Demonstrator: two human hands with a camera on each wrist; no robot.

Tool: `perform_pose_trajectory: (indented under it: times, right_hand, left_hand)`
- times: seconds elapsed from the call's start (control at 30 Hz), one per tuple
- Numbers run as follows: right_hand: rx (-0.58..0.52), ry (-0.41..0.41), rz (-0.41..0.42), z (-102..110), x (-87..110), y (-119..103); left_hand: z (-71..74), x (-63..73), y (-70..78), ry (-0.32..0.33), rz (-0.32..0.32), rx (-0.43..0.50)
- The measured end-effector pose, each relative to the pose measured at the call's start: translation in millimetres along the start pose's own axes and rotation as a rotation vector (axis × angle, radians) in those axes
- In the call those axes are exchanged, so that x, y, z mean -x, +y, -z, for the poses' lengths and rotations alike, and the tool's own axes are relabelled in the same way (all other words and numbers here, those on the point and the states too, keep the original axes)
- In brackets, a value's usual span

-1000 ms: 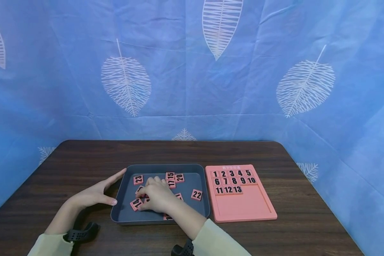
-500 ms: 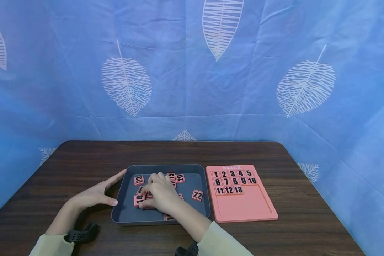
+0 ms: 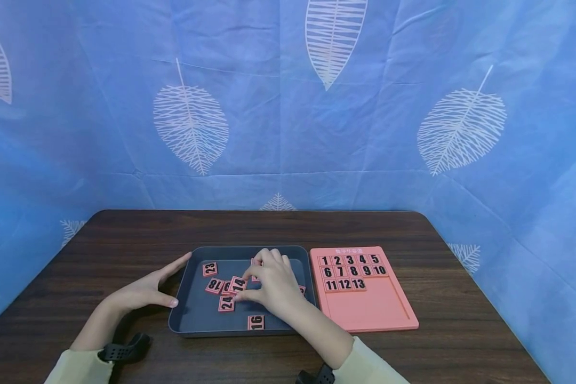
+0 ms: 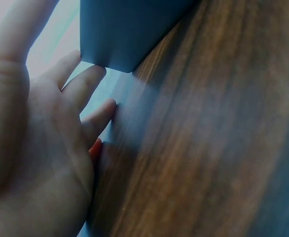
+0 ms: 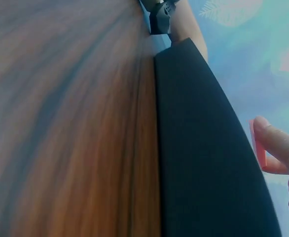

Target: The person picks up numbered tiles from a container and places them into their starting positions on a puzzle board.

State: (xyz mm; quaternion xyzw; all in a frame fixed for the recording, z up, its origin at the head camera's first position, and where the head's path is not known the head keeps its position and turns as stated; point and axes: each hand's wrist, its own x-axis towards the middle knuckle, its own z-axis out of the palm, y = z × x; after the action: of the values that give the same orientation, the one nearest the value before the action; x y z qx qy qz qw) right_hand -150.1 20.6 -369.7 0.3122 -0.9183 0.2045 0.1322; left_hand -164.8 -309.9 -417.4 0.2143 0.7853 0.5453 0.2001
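Note:
My right hand (image 3: pixel 279 285) pinches a pink number tile marked 14 (image 3: pixel 238 285) between thumb and fingers, over the dark grey tray (image 3: pixel 192 318). In the right wrist view the tile (image 5: pixel 257 143) shows edge-on above the tray wall (image 5: pixel 203 148). Just left of it lie tiles 18 (image 3: pixel 214 286) and 24 (image 3: pixel 226 304), with another partly covered. Tile 23 (image 3: pixel 209 269) is near the back left, tile 16 (image 3: pixel 256 322) at the front wall. The right hand hides other tiles. My left hand (image 3: pixel 136 292), fingers spread, rests against the tray's left side.
Right of the tray lies a pink number board (image 3: pixel 367 309), with tiles 1 to 13 set in order in its upper rows and bare recess below. Both stand on a dark wooden table (image 3: pixel 461 330). A blue leaf-patterned cloth (image 3: pixel 278 133) hangs behind.
My right hand has moved right and lifted tile 14 from the tray's left part. Tiles 18, 24 and 16 have come into view. The left hand stays in place.

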Motion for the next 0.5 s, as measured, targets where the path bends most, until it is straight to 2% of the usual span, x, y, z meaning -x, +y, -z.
perform_pose_trajectory:
  times: [0.33, 0.5]
  right_hand:
    - [-0.041, 0.172, -0.042, 22.3, 28.4, 34.2]
    - [-0.029, 0.202, -0.118, 32.7, 45.5, 51.2]
  left_hand:
    - [-0.6, 0.3, -1.8, 0.004, -0.008, -0.005]
    - [-1.1, 0.2, -1.5, 0.007, -0.007, -0.017]
